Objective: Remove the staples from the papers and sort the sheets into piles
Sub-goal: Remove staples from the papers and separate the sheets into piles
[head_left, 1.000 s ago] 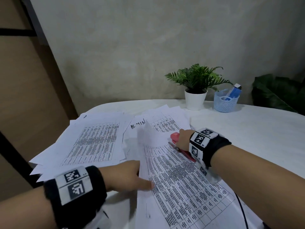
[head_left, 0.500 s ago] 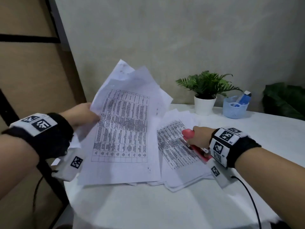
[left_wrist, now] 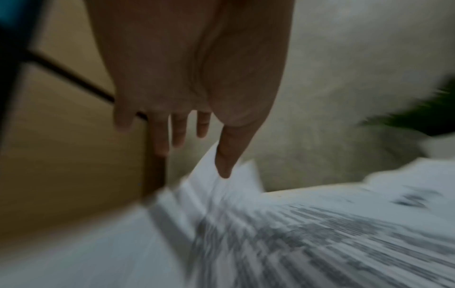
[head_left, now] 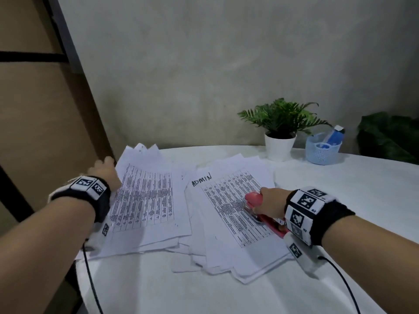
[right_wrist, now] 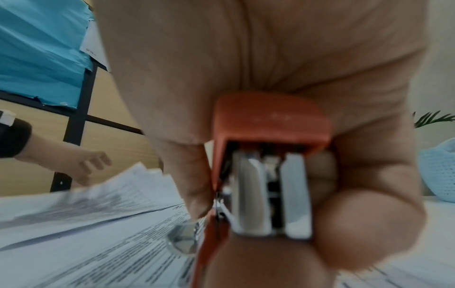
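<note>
Two piles of printed sheets lie on the white table (head_left: pixel 340 191). The left pile (head_left: pixel 147 200) shows a table of text on top. On the right pile (head_left: pixel 226 236) the top sheet is marked "ADMIN". My left hand (head_left: pixel 108 165) hovers at the far left edge of the left pile with its fingers (left_wrist: pixel 160 140) straight and nothing in them; the wrist view is blurred by motion. My right hand (head_left: pixel 266 201) rests on the right pile and grips a red stapler (head_left: pixel 254 197), whose metal mouth (right_wrist: pixel 270 194) points forward between thumb and fingers.
A potted fern (head_left: pixel 280 132) and a pale blue basket (head_left: pixel 323 150) holding a blue item stand at the back of the table. Dark leaves (head_left: pixel 390 137) fill the far right. A wooden panel (head_left: pixel 45 132) borders the table's left edge. A black cable (head_left: pixel 90 279) hangs from my left wrist.
My left hand lifted a printed sheet off the right pile, swung it left and laid it on the left pile, then let go. The right hand stayed put, holding the stapler.
</note>
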{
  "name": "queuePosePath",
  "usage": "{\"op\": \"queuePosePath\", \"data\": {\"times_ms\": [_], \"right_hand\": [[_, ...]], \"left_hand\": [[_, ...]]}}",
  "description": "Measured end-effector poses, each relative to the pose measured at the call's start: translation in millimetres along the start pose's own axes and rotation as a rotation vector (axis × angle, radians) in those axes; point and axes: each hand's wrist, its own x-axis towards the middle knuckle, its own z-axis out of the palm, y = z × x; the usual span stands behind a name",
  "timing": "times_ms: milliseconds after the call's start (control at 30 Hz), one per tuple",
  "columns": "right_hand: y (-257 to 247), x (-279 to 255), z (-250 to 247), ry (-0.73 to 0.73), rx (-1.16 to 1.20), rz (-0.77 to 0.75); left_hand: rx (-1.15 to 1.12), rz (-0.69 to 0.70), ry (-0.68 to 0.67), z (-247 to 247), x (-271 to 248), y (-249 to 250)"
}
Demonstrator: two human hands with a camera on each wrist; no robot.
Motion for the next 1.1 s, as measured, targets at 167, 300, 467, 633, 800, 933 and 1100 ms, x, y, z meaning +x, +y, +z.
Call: {"op": "queuePosePath", "data": {"times_ms": [167,300,467,633,800,933,1100], "right_hand": [[6,0,3,-0.012,-0.007,-0.029],[9,-3,4,-0.035,-0.037,-0.074],[10,-3,2,-0.067,-0.106,-0.113],[12,11,11,-0.049,-0.084,-0.099],[13,18,15,-0.033,-0.042,-0.065],[11,13,12,-0.073,-0.118,-0.094],[12,12,8,-0.077,-0.049,-0.097]], "left_hand": [[0.232,0.420,-0.047,11,-10,81],[0.273,0.521,-0.259,39,-18,137],[0.252,0.461,-0.333,60,-2,157],[0.213,0.482,-0.347,74,11,162],[0.136,0.487,-0.321,78,16,172],[0.208,0.497,-0.229,72,14,180],[-0.261,0.433,-0.019,59,7,182]]}}
